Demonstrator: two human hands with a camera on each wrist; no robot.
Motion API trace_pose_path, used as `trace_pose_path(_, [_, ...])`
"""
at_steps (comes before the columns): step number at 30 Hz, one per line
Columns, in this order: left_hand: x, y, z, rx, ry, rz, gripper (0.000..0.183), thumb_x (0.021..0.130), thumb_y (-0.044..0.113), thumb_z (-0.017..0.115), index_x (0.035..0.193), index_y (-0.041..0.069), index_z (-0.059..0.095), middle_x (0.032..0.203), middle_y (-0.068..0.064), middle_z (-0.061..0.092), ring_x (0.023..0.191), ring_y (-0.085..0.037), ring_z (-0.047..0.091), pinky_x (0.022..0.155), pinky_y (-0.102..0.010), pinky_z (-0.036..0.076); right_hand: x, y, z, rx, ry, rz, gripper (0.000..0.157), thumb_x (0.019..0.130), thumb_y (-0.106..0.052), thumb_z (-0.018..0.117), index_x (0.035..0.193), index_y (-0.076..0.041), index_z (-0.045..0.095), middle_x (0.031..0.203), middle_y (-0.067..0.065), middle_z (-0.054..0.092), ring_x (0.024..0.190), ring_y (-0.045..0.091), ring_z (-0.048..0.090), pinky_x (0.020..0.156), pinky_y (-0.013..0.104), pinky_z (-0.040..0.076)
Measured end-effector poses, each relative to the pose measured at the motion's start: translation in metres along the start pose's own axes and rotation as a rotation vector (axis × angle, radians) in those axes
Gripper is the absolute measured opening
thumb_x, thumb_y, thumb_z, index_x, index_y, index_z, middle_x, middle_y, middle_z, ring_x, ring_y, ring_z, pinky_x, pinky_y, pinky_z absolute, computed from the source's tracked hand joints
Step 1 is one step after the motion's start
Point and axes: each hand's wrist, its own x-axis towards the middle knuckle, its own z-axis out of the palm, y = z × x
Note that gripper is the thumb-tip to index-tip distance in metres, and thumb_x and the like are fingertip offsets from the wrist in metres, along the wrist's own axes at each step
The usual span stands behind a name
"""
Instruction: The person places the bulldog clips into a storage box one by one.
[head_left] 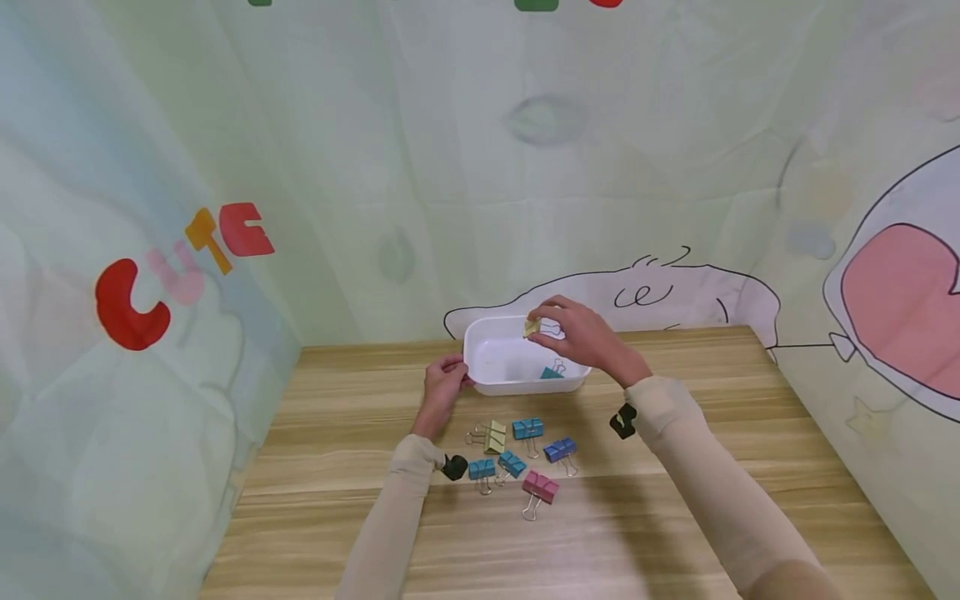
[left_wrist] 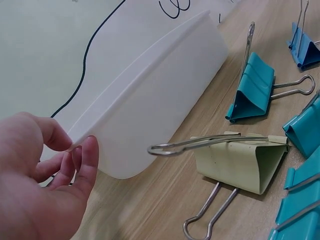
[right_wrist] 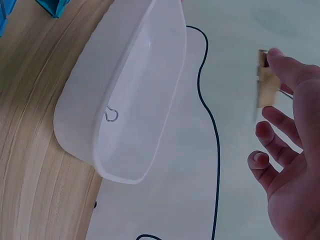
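Observation:
A white plastic tub (head_left: pixel 487 388) stands at the back of the table, a teal binder clip (head_left: pixel 552 373) lying inside it. My left hand (head_left: pixel 444 385) pinches the tub's left rim between thumb and fingers, as the left wrist view shows. Above the tub's right part, my right hand (head_left: pixel 583 335) pinches a yellow binder clip (head_left: pixel 532 327) by its body. In the right wrist view that yellow clip (right_wrist: pixel 268 86) is between the thumb and fingers, raised off the tub. Of the clip in the tub, only a wire handle (right_wrist: pixel 112 114) shows there.
In front of the tub lie several binder clips: a yellow one (head_left: pixel 494 437), teal ones (head_left: pixel 528 428) (head_left: pixel 482 469) (head_left: pixel 512 463), a blue one (head_left: pixel 559 450) and a pink one (head_left: pixel 541 487). A printed curtain (head_left: pixel 465 167) rises right behind the wooden table (head_left: pixel 337 500).

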Motion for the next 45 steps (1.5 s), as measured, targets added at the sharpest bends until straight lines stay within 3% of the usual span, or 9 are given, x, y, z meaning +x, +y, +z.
trace_pose_path(7, [-0.002,0.003,0.0,0.0,0.0,-0.004,0.036,0.101,-0.002,0.056,0.134,-0.018,0.056,0.124,-0.033,0.06,0.087,-0.021,0.066,0.083,-0.03,0.063,-0.003,0.001,-0.002,-0.014,-0.02,0.015,0.061,0.097,-0.045,0.077,0.148,-0.016,0.061,0.151,0.017,0.053,0.122,0.037,0.065,0.101,0.058,0.059])
trace_pose_path(12, [-0.001,0.003,0.0,0.006,0.004,-0.007,0.036,0.1,-0.003,0.056,0.134,-0.018,0.057,0.126,-0.035,0.06,0.089,-0.023,0.066,0.081,-0.026,0.063,-0.006,0.001,-0.003,-0.006,-0.029,0.032,0.062,0.097,-0.046,0.076,0.149,-0.017,0.06,0.151,0.016,0.053,0.122,0.037,0.065,0.1,0.058,0.059])
trace_pose_path(22, [-0.001,0.0,0.0,0.013,0.008,-0.01,0.035,0.102,-0.002,0.055,0.134,-0.017,0.056,0.127,-0.034,0.059,0.093,-0.026,0.066,0.089,-0.034,0.064,-0.023,-0.002,0.005,-0.003,-0.068,0.045,0.062,0.097,-0.045,0.076,0.15,-0.016,0.059,0.149,0.016,0.055,0.119,0.035,0.066,0.098,0.054,0.061])
trace_pose_path(30, [0.001,0.0,0.0,0.012,0.006,-0.002,0.036,0.101,-0.003,0.056,0.134,-0.018,0.056,0.125,-0.034,0.059,0.087,-0.023,0.067,0.077,-0.024,0.062,-0.052,-0.001,0.025,-0.016,-0.043,0.0,0.058,0.097,-0.043,0.077,0.146,-0.017,0.063,0.143,0.015,0.06,0.105,0.03,0.069,0.09,0.05,0.062])
trace_pose_path(34, [0.001,-0.001,0.0,0.004,0.007,0.007,0.036,0.1,-0.004,0.056,0.132,-0.019,0.056,0.123,-0.034,0.06,0.081,-0.019,0.066,0.074,-0.023,0.062,-0.072,-0.002,0.035,0.014,-0.066,0.007,0.056,0.096,-0.041,0.078,0.144,-0.016,0.065,0.141,0.015,0.06,0.108,0.03,0.069,0.091,0.052,0.063])
trace_pose_path(41, [0.001,-0.001,-0.001,0.004,0.0,-0.004,0.036,0.1,-0.002,0.056,0.133,-0.017,0.057,0.123,-0.033,0.06,0.089,-0.025,0.067,0.075,-0.022,0.061,-0.109,-0.001,0.059,0.052,-0.122,0.049,0.054,0.095,-0.04,0.08,0.142,-0.015,0.067,0.139,0.011,0.062,0.12,0.03,0.066,0.099,0.054,0.061])
trace_pose_path(45, [0.0,0.0,0.0,0.008,0.005,0.003,0.036,0.1,-0.003,0.056,0.132,-0.018,0.057,0.122,-0.033,0.06,0.084,-0.021,0.066,0.072,-0.02,0.06,-0.127,0.001,0.074,0.059,-0.137,0.031,0.051,0.096,-0.041,0.078,0.139,-0.015,0.068,0.136,0.008,0.065,0.119,0.028,0.066,0.099,0.052,0.061])
